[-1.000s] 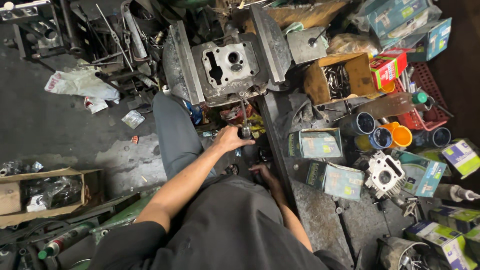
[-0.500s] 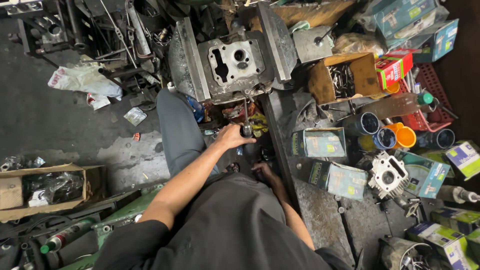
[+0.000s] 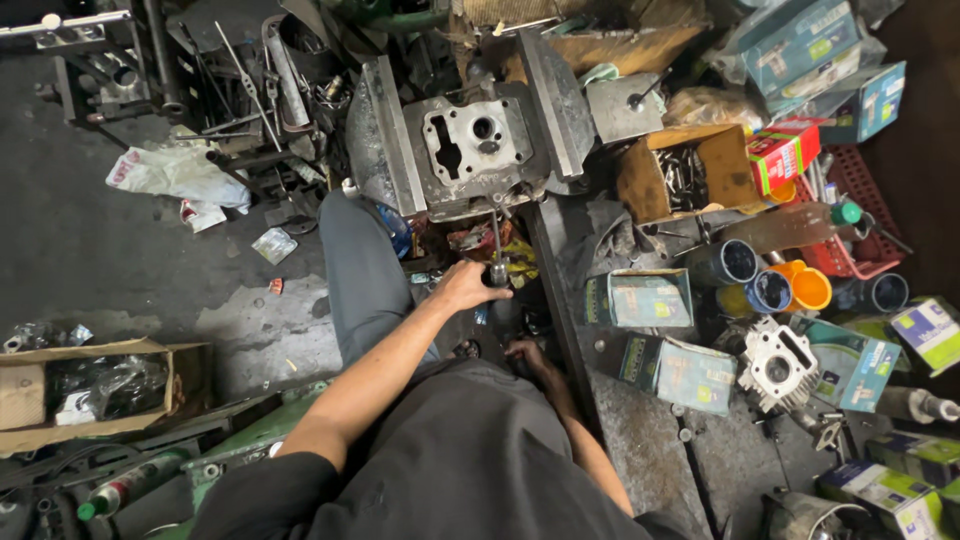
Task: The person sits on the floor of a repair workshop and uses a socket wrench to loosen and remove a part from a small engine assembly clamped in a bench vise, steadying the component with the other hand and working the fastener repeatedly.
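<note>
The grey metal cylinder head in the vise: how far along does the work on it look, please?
Done: the grey metal cylinder head sits clamped between the steel vise jaws. In hand: the left hand grips a dark-handled tool beneath it; the right hand rests lower. What is left cannot be judged.

I see dim, uneven light. It falls brightest above my left hand (image 3: 468, 285), on the grey engine head (image 3: 475, 140) clamped in the vise (image 3: 545, 100), and on the boxes (image 3: 655, 300) to the right of it. My right hand (image 3: 530, 358) sits in shadow below. The corners go dark, the upper right nearly black. Edges bow with wide-lens distortion. Focus holds; fine detail is slightly soft. No harsh glare.
</note>
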A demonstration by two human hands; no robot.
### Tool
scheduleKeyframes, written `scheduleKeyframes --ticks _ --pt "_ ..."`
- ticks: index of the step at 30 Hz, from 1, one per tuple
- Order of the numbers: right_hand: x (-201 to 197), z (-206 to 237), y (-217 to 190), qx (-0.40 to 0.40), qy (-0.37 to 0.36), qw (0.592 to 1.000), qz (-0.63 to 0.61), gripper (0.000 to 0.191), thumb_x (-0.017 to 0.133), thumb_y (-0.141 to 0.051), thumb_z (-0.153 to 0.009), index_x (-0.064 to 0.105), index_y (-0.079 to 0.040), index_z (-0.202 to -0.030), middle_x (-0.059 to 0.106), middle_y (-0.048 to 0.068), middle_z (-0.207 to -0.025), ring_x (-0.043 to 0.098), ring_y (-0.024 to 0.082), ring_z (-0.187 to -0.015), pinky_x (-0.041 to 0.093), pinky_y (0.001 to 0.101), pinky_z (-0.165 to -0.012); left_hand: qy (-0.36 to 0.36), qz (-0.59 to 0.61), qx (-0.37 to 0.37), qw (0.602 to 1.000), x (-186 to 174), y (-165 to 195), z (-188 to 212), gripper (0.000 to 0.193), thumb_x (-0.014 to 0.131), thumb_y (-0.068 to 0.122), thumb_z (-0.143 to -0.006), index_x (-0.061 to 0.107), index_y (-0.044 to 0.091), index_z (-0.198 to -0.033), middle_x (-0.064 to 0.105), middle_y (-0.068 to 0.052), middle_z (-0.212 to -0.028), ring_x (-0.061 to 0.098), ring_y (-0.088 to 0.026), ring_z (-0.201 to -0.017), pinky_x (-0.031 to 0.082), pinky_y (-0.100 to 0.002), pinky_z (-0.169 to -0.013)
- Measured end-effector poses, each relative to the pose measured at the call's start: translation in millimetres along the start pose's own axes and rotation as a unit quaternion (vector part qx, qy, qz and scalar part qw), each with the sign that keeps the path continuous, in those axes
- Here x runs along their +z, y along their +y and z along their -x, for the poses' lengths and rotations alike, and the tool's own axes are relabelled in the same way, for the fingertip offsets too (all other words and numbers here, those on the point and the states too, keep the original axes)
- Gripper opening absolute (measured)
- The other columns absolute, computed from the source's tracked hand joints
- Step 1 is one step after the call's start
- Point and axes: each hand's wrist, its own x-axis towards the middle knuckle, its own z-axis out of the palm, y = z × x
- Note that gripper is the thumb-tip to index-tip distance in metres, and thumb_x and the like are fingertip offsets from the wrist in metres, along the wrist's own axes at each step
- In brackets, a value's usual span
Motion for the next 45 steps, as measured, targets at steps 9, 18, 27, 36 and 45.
scheduleKeyframes --ticks 9,18,27,36,45 --pt "5.1 7.1 -5.5 0.086 0.071 0.994 -0.016 0.013 0.068 -0.02 -0.072 0.073 -0.008 -0.072 0.068 0.0 -0.072 0.061 0.014 -0.072 0.045 0.0297 -0.071 0.002 -0.004 -0.013 1.0 7.1 -4.2 4.2 0.076 0.083 0.066 -0.064 0.076 0.005 -0.109 0.075 -0.022 -0.095 0.073 -0.038 -0.095 0.056 -0.047 -0.086" --pt "-1.5 11.8 8.3 0.099 0.037 0.994 -0.02 0.016 0.068 -0.026 -0.073 0.065 -0.012 -0.065 0.056 -0.003 -0.066 0.05 0.012 -0.067 0.038 0.0287 -0.067 -0.003 -0.048 -0.006 0.999 18.7 -13.0 -1.0 0.083 0.082 0.073 -0.064 0.073 -0.007 -0.088 0.073 -0.026 -0.086 0.073 -0.04 -0.087 0.057 -0.048 -0.081" --pt "0.4 22.0 -0.4 0.176 0.067 0.98 -0.066 0.02 0.072 -0.027 -0.069 0.057 -0.015 -0.063 0.049 -0.003 -0.062 0.041 0.015 -0.057 0.032 0.0326 -0.058 -0.035 -0.007 -0.011 0.999 13.1 -12.9 -4.1 0.08 0.084 0.064 -0.063 0.073 -0.006 -0.1 0.074 -0.026 -0.091 0.073 -0.039 -0.09 0.057 -0.046 -0.083" --pt "-5.6 7.6 19.2 0.097 0.032 0.994 -0.043 0.018 0.072 -0.027 -0.069 0.07 -0.01 -0.074 0.063 -0.002 -0.075 0.056 0.015 -0.078 0.04 0.0286 -0.076 -0.029 -0.015 -0.01 0.999 21.8 -23.3 -4.3 0.082 0.085 0.066 -0.065 0.072 -0.006 -0.102 0.073 -0.027 -0.094 0.072 -0.041 -0.093 0.057 -0.048 -0.084" --pt "2.5 11.7 0.9 0.098 0.055 0.993 -0.03 0.022 0.07 -0.027 -0.068 0.073 -0.008 -0.078 0.067 -0.001 -0.078 0.058 0.015 -0.079 0.042 0.0292 -0.077 -0.02 -0.013 -0.015 1.0 15.5 -17.9 -0.3 0.073 0.083 0.064 -0.067 0.073 -0.003 -0.096 0.073 -0.026 -0.09 0.072 -0.042 -0.089 0.057 -0.049 -0.082"
